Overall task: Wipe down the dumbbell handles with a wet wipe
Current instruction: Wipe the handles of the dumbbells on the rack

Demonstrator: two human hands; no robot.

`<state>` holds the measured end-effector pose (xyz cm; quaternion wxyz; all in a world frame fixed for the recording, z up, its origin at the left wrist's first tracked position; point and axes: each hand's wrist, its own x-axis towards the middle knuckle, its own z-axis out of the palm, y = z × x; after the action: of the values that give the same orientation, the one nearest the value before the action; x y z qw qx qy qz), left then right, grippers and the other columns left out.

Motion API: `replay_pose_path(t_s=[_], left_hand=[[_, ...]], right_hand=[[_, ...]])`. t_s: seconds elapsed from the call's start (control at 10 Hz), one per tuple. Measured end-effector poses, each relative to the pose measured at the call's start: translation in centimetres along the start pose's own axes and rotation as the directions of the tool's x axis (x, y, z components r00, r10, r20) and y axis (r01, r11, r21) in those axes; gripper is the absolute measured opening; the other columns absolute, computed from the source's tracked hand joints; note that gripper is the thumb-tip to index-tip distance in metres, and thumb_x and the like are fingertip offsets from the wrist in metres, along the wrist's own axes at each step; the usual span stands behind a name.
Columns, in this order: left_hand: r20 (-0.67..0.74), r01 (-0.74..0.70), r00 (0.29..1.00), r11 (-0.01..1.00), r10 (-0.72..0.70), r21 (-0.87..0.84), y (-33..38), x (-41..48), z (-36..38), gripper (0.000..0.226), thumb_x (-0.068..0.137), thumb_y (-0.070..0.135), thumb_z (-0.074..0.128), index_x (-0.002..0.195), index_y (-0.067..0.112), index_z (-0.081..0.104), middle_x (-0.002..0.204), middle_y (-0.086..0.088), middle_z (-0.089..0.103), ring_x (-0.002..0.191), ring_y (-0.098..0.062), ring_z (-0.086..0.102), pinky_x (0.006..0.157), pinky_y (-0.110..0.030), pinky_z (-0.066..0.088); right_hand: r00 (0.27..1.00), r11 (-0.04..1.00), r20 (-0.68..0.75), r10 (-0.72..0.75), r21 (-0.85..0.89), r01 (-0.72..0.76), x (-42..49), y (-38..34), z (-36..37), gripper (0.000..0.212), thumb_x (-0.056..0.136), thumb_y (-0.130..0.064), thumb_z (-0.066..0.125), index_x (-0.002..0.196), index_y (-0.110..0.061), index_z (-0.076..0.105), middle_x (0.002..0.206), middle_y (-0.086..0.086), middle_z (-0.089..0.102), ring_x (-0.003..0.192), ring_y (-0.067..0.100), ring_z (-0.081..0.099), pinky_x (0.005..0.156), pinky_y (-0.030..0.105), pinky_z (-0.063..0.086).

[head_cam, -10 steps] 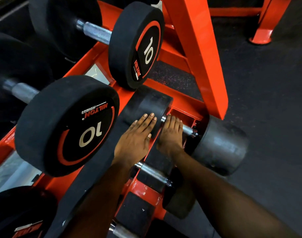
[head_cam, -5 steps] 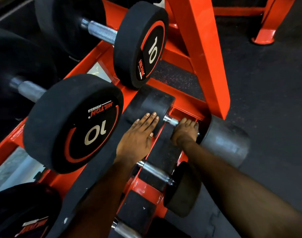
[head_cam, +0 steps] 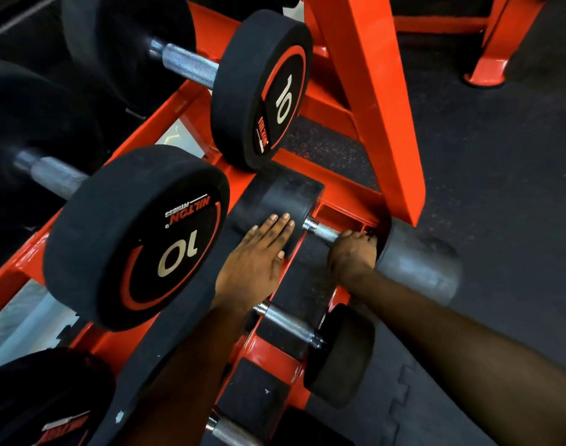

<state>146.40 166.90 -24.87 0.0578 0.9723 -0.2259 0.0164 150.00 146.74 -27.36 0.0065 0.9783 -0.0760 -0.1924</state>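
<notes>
Now right hand [head_cam: 352, 257] grip wraps one handle [head_cam: 323, 232]; left hand [head_cam: 254, 263] flat; two 10-dumbbells [head_cam: 136, 236] [head_cam: 262, 91] above

Shows a black-ended dumbbell [head_cam: 416, 272] lying crosswise on the lowest rail of the rack [head_cam: 349, 201]. Has a short steel handle [head_cam: 321, 231], right part gripped, probably knurled.

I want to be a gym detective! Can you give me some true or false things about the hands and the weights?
1. The left hand lies flat on a black dumbbell head. True.
2. The right hand is waving in the air. False: its fingers curl round the metal handle.
3. The nearest big dumbbell says 20. False: it says 10.
4. The rack is orange-red. True.
</notes>
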Motion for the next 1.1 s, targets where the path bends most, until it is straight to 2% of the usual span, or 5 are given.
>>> replay_pose_path(t_s=[0.2, 0.4, 0.7, 0.8, 1.1], left_hand=[[0.002, 0.003, 1.0, 1.0, -0.003, 0.004, 0.1, 0.0, -0.1, 0.062, 0.101, 0.028, 0.024, 0.162, 0.022, 0.02, 0.169, 0.009, 0.01, 0.156, -0.006, 0.002, 0.127, -0.039, 0.016], [-0.018, 0.005, 1.0, 1.0, -0.005, 0.002, 0.1, -0.1, 0.0, 0.062, 0.1, 0.027, 0.03, 0.161, 0.021, 0.025, 0.169, 0.007, 0.015, 0.156, -0.007, 0.007, 0.126, -0.041, 0.018], [-0.053, 0.01, 0.999, 1.0, -0.009, 0.005, 0.3, -0.1, -0.1, 0.061, 0.1, 0.025, 0.03, 0.16, 0.021, 0.028, 0.168, 0.008, 0.02, 0.155, -0.007, 0.01, 0.127, -0.038, 0.017], [-0.048, 0.015, 0.999, 1.0, -0.014, 0.017, 0.3, -0.1, 0.0, 0.061, 0.1, 0.024, 0.031, 0.16, 0.022, 0.027, 0.168, 0.009, 0.019, 0.155, -0.006, 0.009, 0.126, -0.039, 0.019], [-0.045, 0.018, 0.999, 0.999, -0.016, 0.048, 0.2, 0.0, 0.2, 0.062, 0.1, 0.024, 0.032, 0.161, 0.023, 0.024, 0.168, 0.009, 0.017, 0.155, -0.006, 0.007, 0.127, -0.038, 0.016]], right_hand=[[0.998, 0.999, 0.068, 0.0, 0.051, -0.004, 0.6, 0.0, -0.8, 0.04, 0.094, -0.02, 0.046, 0.132, -0.007, 0.042, 0.129, 0.013, 0.061, 0.126, 0.03, 0.054, 0.12, 0.047, 0.014], [0.997, 0.996, -0.051, -0.051, 0.076, 0.055, -0.8, 1.1, -0.8, 0.033, 0.095, -0.014, 0.047, 0.126, -0.007, 0.056, 0.125, 0.011, 0.063, 0.118, 0.028, 0.06, 0.103, 0.039, 0.042], [0.902, 0.893, 0.364, -0.233, 0.448, 0.05, 5.5, 1.0, -4.7, 0.04, 0.102, -0.001, 0.039, 0.141, 0.007, 0.042, 0.146, 0.021, 0.045, 0.134, 0.034, 0.043, 0.083, 0.011, 0.045], [0.975, 0.408, 0.161, -0.151, 0.909, -0.087, 3.4, -0.2, -4.6, 0.04, 0.099, 0.002, 0.04, 0.138, 0.013, 0.042, 0.144, 0.028, 0.044, 0.132, 0.037, 0.044, 0.044, 0.004, 0.042], [0.928, 0.577, -0.327, 0.18, 0.799, 0.17, 0.6, -4.5, 1.0, 0.048, 0.073, 0.011, 0.057, 0.118, -0.005, 0.065, 0.109, 0.018, 0.07, 0.104, 0.036, 0.063, 0.091, 0.039, 0.045]])
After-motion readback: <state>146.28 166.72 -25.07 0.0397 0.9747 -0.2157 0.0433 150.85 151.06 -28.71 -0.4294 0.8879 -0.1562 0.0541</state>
